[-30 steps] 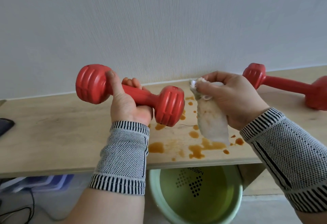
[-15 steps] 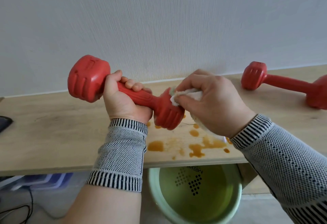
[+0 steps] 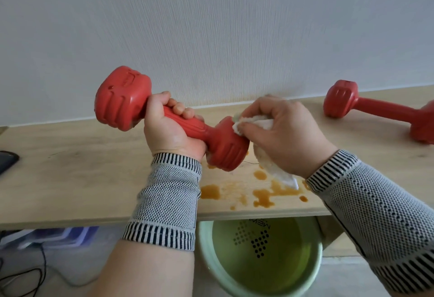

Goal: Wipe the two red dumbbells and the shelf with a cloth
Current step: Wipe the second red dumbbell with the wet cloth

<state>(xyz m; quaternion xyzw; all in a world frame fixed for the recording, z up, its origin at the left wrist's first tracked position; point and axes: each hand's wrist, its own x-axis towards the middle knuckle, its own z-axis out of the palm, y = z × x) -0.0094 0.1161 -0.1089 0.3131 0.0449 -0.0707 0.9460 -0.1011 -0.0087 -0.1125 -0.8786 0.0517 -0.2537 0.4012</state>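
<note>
My left hand (image 3: 169, 132) grips the handle of a red dumbbell (image 3: 122, 102) and holds it tilted above the pale wooden shelf (image 3: 70, 174), far end raised to the left. My right hand (image 3: 284, 134) holds a white cloth (image 3: 256, 124) bunched in its fingers and presses it against the dumbbell's near end. The cloth's tail hangs down under the hand over brown liquid stains (image 3: 265, 195) on the shelf. A second red dumbbell (image 3: 375, 111) lies on the shelf at the right, by the wall.
A green basin (image 3: 260, 261) holding water stands on the floor under the shelf's front edge. A dark object (image 3: 7, 160) lies at the shelf's left end. Blue-white boxes (image 3: 58, 235) and black cables (image 3: 35, 273) sit on the floor at the left.
My right hand brought the cloth from beside the dumbbell onto its near end and rubs it there. My left hand tilted the dumbbell, raising its far end.
</note>
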